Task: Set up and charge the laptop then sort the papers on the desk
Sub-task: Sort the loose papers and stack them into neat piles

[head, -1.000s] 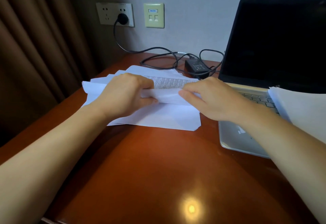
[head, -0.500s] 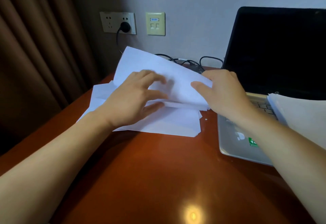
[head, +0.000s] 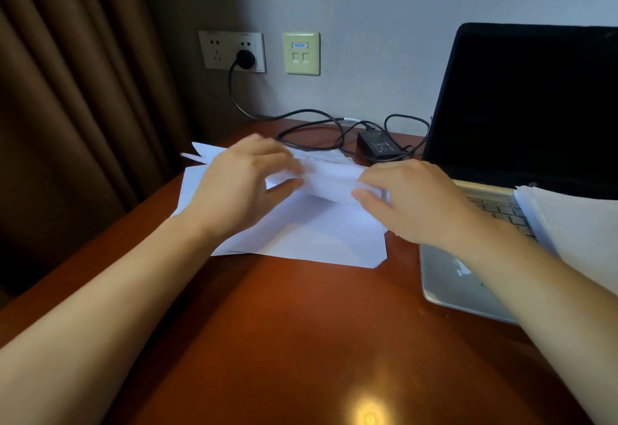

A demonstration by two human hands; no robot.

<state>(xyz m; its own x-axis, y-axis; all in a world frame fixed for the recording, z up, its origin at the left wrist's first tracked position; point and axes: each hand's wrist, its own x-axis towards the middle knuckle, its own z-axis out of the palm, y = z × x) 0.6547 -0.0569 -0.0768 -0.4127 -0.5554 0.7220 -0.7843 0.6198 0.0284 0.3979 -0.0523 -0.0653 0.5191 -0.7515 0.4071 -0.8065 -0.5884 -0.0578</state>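
A loose pile of white papers [head: 314,237] lies on the brown desk [head: 301,341] left of the open laptop [head: 521,117], whose screen is dark. My left hand [head: 240,187] and my right hand [head: 411,200] each pinch one end of a sheet [head: 329,180] held low over the pile, slightly blurred. A printed sheet [head: 317,159] shows just behind it. The black charger brick [head: 379,147] sits behind the papers, its cable running to the plug [head: 245,57] in the wall socket.
More white sheets [head: 578,224] rest on the right side of the laptop keyboard. A brown curtain [head: 77,107] hangs at the left. A beige wall plate [head: 301,53] sits beside the socket. Cables [head: 317,123] loop along the desk's back edge.
Half a second ago both hands held a sheet raised and tilted up toward the wall; now it is lowered close to the pile, and the charger brick shows again.
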